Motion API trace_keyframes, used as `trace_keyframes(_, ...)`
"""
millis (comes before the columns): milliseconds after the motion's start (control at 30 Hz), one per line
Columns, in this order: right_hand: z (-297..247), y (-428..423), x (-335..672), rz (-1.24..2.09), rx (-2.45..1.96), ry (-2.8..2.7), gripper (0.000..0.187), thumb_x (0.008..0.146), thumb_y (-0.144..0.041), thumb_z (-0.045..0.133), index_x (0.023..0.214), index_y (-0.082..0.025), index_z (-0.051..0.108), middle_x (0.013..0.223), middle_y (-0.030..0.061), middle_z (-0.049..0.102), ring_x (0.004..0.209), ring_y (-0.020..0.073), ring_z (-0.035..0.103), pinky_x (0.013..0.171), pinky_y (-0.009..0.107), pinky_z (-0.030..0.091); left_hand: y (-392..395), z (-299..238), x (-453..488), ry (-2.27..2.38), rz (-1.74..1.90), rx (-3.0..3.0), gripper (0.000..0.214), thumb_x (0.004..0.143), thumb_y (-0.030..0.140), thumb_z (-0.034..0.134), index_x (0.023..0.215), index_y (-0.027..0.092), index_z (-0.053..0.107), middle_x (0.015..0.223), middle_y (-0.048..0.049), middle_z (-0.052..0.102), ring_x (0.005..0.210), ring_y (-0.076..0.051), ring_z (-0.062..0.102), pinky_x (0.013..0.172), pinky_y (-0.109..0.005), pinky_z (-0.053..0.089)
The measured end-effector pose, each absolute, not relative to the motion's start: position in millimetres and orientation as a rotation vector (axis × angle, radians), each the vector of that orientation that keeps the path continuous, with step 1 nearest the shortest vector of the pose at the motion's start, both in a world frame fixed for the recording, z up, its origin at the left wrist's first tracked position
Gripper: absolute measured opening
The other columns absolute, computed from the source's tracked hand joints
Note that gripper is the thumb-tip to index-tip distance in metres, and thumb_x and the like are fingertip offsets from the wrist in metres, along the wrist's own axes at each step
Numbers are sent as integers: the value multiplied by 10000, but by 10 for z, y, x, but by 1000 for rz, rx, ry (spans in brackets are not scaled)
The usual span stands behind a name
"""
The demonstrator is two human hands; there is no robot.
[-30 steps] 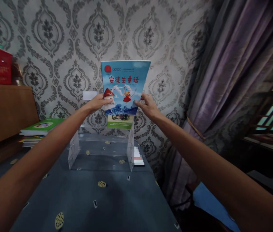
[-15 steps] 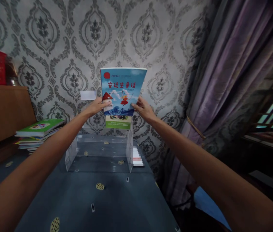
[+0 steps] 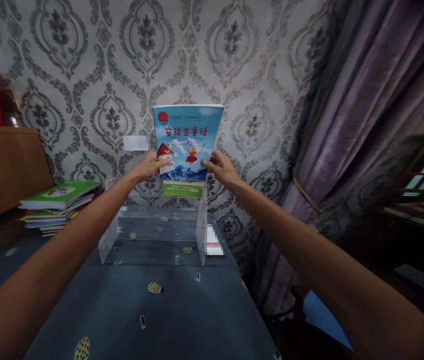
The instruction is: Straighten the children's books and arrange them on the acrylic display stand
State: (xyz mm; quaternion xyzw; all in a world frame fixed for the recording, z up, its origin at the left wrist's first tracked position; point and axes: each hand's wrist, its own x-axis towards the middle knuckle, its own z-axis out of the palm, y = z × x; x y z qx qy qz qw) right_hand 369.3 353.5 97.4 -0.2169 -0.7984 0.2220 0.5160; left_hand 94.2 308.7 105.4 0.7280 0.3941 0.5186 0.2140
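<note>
Book (image 3: 186,145) now lower, nearer the clear rack (image 3: 155,232); upright, long axis vertical, cover facing me; left hand (image 3: 148,165) and right hand (image 3: 221,169) clamp its edges.

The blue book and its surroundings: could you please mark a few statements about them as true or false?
1. The left hand and the right hand each grip one side of the blue book, which is held upright. True.
2. The stack of books lies to the right of the clear rack. False: it lies to the rack's left, on the table.
3. The book's cover faces away from the camera. False: it faces the camera.
4. A purple curtain hangs on the right. True.
</note>
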Motion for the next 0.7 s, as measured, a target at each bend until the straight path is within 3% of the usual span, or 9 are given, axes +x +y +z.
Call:
trace_keyframes(300, 855, 3567, 3662, 540, -507, -1906, 369, 774, -540, 687, 978, -241, 617, 906, 32, 704, 849, 225, 642, 679, 348, 551, 3203, 977, 896, 1088, 1442, 2078, 365, 756, 506, 657, 903, 172, 634, 849, -51, 673, 779, -219, 646, 706, -332, 506)
trace_keyframes(400, 817, 3570, 3678, 567, -542, -1905, 336, 774, -499, 682, 964, -236, 595, 888, 31, 688, 826, 215, 635, 667, 342, 541, 3248, 901, 919, 1144, 1511, 2162, 366, 775, 495, 633, 928, 163, 626, 881, -53, 667, 868, -242, 641, 818, -367, 512)
trace_keyframes(533, 818, 3605, 3691, 574, -607, -1830, 301, 769, -384, 683, 981, -250, 516, 855, 13, 681, 784, 200, 639, 675, 350, 552, 3270, 797, 920, 1269, 1626, 2161, 437, 795, 442, 647, 1114, 157, 555, 1099, -83, 640, 1093, -268, 589, 1000, -405, 452)
trace_keyframes(700, 787, 3668, 3672, 548, -722, -1738, 385, 775, -296, 646, 1113, -245, 468, 879, 28, 687, 820, 220, 660, 717, 386, 573, 3235, 754, 908, 1364, 1573, 2131, 504, 843, 431, 628, 1217, 144, 450, 1198, -120, 598, 1150, -255, 563, 1033, -396, 424)
